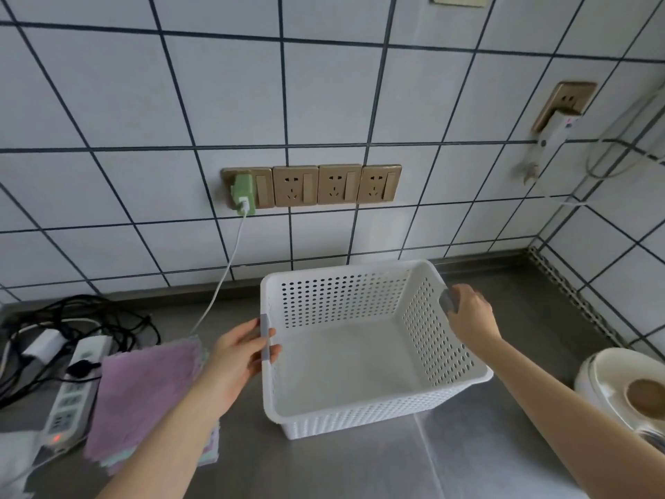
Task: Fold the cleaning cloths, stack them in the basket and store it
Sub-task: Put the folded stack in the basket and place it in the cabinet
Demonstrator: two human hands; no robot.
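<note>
Both hands grip the basket: the left hand (pixel 244 349) clasps the grey handle on its left rim, the right hand (pixel 469 316) is closed over the handle on its right rim. The basket (pixel 345 369) sits on the desk (pixel 503 444), empty, white, with perforated walls. The cloths (pixel 144 397) lie in a flat pile just left of the basket, purple on top. Sliding the basket left could, I judge, snag the charger cable (pixel 230 261) or shove the pile onto the power strip (pixel 72 390)

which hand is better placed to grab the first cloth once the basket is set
Left. The left hand grips the basket rim right beside the purple cloths. The right hand holds the far rim, away from them.
</note>
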